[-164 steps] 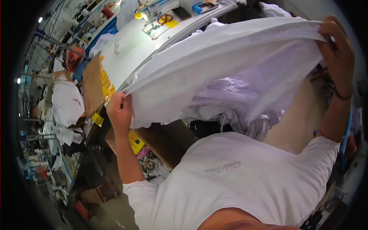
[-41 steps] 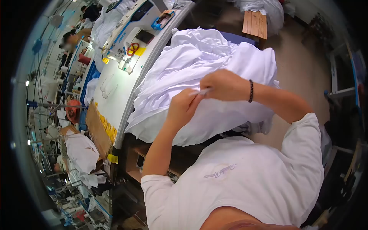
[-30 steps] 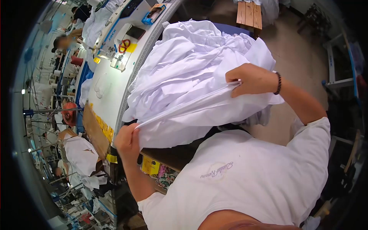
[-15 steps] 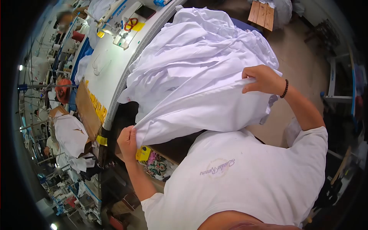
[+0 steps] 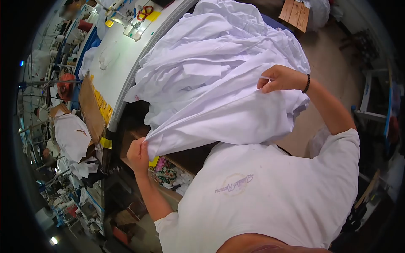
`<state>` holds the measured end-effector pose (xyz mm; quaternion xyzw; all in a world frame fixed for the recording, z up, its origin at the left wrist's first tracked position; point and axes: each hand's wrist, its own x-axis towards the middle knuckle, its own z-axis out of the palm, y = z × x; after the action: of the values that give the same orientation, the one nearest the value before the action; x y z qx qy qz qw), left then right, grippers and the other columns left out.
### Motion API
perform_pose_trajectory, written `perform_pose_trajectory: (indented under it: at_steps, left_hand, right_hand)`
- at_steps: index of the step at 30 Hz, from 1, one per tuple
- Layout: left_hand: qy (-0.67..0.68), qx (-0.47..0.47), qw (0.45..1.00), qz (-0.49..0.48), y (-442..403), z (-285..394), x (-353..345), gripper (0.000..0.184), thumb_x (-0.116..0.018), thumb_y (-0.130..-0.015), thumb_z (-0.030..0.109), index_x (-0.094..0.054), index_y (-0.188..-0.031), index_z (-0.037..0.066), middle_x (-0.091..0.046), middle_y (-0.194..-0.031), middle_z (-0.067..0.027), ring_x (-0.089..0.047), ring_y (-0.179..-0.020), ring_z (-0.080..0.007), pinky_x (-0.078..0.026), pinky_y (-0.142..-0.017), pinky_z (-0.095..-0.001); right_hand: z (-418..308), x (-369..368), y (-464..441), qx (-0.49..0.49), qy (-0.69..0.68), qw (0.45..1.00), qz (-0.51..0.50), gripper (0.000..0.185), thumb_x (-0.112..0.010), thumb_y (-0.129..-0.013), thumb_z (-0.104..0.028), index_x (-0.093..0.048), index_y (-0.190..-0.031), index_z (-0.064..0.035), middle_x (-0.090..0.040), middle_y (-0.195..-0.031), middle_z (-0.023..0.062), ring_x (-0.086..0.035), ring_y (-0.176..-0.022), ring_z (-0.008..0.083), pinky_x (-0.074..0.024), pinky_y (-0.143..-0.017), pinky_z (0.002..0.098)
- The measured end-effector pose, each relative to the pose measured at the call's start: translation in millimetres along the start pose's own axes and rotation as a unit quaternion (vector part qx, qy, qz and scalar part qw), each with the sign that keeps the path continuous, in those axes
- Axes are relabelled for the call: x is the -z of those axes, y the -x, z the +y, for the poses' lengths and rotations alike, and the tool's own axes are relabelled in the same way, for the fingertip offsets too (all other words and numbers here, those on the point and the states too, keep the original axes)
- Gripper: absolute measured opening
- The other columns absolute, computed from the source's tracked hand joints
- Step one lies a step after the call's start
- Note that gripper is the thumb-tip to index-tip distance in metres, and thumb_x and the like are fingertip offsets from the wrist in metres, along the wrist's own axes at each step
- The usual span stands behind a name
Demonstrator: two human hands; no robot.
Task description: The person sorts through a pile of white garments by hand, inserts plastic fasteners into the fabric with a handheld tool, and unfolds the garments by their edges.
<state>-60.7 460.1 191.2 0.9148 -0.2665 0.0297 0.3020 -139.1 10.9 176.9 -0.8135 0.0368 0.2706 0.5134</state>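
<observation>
White cloth [image 5: 219,124] lying over the near side of the white pile [image 5: 202,50], its edge stretching slantwise between two gripping hands: left hand [image 5: 138,155] pinching a corner beyond the pile, right hand [image 5: 276,79] closing fingers on the edge above the pile. Table [image 5: 102,63] edge curving along the pile's left side, scissors [image 5: 144,13] resting near that edge. Open floor [image 5: 318,63] spreading right of the pile, giving the right side room, with slatted bench [image 5: 294,16] standing beyond.
</observation>
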Motion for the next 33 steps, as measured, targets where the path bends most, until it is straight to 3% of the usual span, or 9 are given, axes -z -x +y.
perform_pose_trajectory:
  at_steps: [3, 7, 11, 15, 17, 21, 27, 30, 33]
  left_hand:
    - [-0.003, 0.001, 1.000, -0.002, -2, 1, 1, 0.007, -0.052, -0.078, 0.006, -0.056, -0.078, 0.000, -0.050, -0.065, -0.0088, -0.050, -0.058, -0.0183, -0.039, -0.055, -0.0253]
    - [-0.005, -0.007, 1.000, -0.003, -6, 5, 2, 0.007, -0.052, -0.078, 0.006, -0.056, -0.078, 0.000, -0.050, -0.065, -0.0087, -0.050, -0.058, -0.0182, -0.039, -0.054, -0.0252]
    - [-0.017, -0.014, 1.000, -0.003, -9, 5, 2, 0.007, -0.052, -0.079, 0.006, -0.056, -0.078, 0.000, -0.050, -0.065, -0.0085, -0.049, -0.057, -0.0180, -0.038, -0.053, -0.0252]
    - [-0.020, -0.014, 1.000, -0.010, -10, 7, 3, 0.006, -0.052, -0.078, 0.005, -0.055, -0.077, 0.000, -0.049, -0.064, -0.0081, -0.048, -0.056, -0.0177, -0.038, -0.053, -0.0250]
    - [-0.022, -0.012, 1.000, -0.012, -10, 7, 3, 0.006, -0.052, -0.078, 0.005, -0.056, -0.078, 0.000, -0.049, -0.064, -0.0081, -0.048, -0.056, -0.0177, -0.038, -0.053, -0.0250]
    - [-0.028, -0.011, 1.000, -0.004, -12, 10, 4, 0.006, -0.052, -0.078, 0.005, -0.056, -0.078, 0.000, -0.049, -0.064, -0.0082, -0.049, -0.056, -0.0181, -0.038, -0.053, -0.0252]
    - [-0.053, -0.029, 0.998, 0.013, -15, 9, 13, 0.005, -0.052, -0.078, 0.004, -0.056, -0.079, 0.001, -0.050, -0.065, -0.0085, -0.049, -0.058, -0.0190, -0.039, -0.053, -0.0255]
    - [-0.079, -0.035, 0.993, 0.084, -24, 11, 56, 0.008, -0.052, -0.079, 0.004, -0.058, -0.083, 0.002, -0.057, -0.074, -0.0072, -0.053, -0.065, -0.0159, -0.042, -0.059, -0.0257]
    - [-0.083, -0.036, 0.976, 0.197, -33, 23, 106, 0.009, -0.052, -0.081, 0.004, -0.056, -0.087, -0.001, -0.056, -0.076, -0.0052, -0.051, -0.068, -0.0123, -0.041, -0.062, -0.0228]
  right_hand:
    - [13, -13, -7, 0.063, 0.096, 0.992, 0.054, 0.021, -0.064, -0.067, -0.014, -0.060, -0.084, -0.0017, -0.059, -0.079, 0.0030, -0.050, -0.074, 0.0105, -0.0400, -0.065, 0.0228]
    - [9, -15, -13, 0.053, 0.049, 0.995, 0.063, 0.021, -0.063, -0.067, -0.013, -0.060, -0.084, -0.0017, -0.058, -0.075, 0.0031, -0.049, -0.070, 0.0091, -0.0396, -0.062, 0.0225]
    - [11, -13, -13, -0.054, -0.017, 0.997, -0.042, 0.016, -0.061, -0.068, -0.012, -0.060, -0.079, -0.0008, -0.052, -0.061, 0.0023, -0.045, -0.058, 0.0071, -0.0379, -0.053, 0.0237]
    - [13, 0, -12, -0.027, 0.123, 0.992, 0.023, 0.014, -0.061, -0.067, -0.014, -0.056, -0.071, -0.0018, -0.057, -0.073, 0.0072, -0.051, -0.063, 0.0157, -0.0414, -0.058, 0.0270]
    - [21, -1, -18, 0.095, 0.255, 0.946, 0.175, 0.012, -0.059, -0.068, -0.013, -0.054, -0.068, -0.0020, -0.057, -0.084, 0.0074, -0.053, -0.069, 0.0224, -0.0423, -0.062, 0.0298]
    - [35, -2, -37, 0.188, 0.221, 0.942, 0.170, 0.014, -0.057, -0.069, -0.015, -0.052, -0.069, -0.0018, -0.054, -0.079, 0.0081, -0.053, -0.072, 0.0257, -0.0419, -0.064, 0.0331]
    - [28, 8, -40, 0.141, 0.188, 0.962, 0.141, 0.016, -0.060, -0.069, -0.013, -0.051, -0.069, -0.0004, -0.053, -0.071, 0.0108, -0.050, -0.065, 0.0259, -0.0400, -0.060, 0.0323]
    - [-34, 34, 18, 0.227, 0.170, 0.938, 0.200, 0.017, -0.064, -0.066, -0.008, -0.050, -0.069, 0.0010, -0.048, -0.063, 0.0073, -0.048, -0.058, 0.0188, -0.0382, -0.053, 0.0262]
    - [-95, 52, 83, 0.327, 0.299, 0.862, 0.246, 0.018, -0.065, -0.066, -0.011, -0.050, -0.066, -0.0011, -0.046, -0.060, 0.0063, -0.042, -0.055, 0.0165, -0.0343, -0.051, 0.0271]
